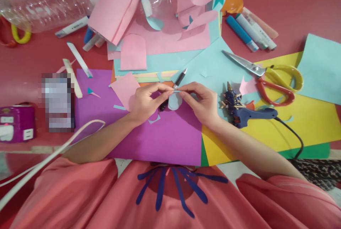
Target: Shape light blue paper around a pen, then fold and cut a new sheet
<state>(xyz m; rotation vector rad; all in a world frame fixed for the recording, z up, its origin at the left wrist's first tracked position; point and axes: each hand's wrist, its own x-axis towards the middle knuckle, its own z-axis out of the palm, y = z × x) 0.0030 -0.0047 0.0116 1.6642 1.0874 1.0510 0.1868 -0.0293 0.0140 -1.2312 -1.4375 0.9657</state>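
Observation:
My left hand [149, 101] and my right hand [201, 101] meet over the purple paper, each pinching one end of a small light blue paper piece [175, 101]. Its top edge lies between my fingertips, and its rounded part hangs below. A black pen [181, 77] lies behind it, tilted, with its middle partly hidden by my fingers and the paper. To the left of my left hand is a pink paper scrap [126, 88]. Blue offcuts [154, 119] lie on the purple sheet [160, 143] below my hands.
Right of my hands lie a blue glue gun [255, 114] with a cord and open scissors [255, 69] with yellow and red handles. Markers [255, 32], clear plastic bottles [50, 10] and a pink-wrapped bottle-like form [115, 5] stand farther back. A phone [60, 103] and purple box [17, 124] are left.

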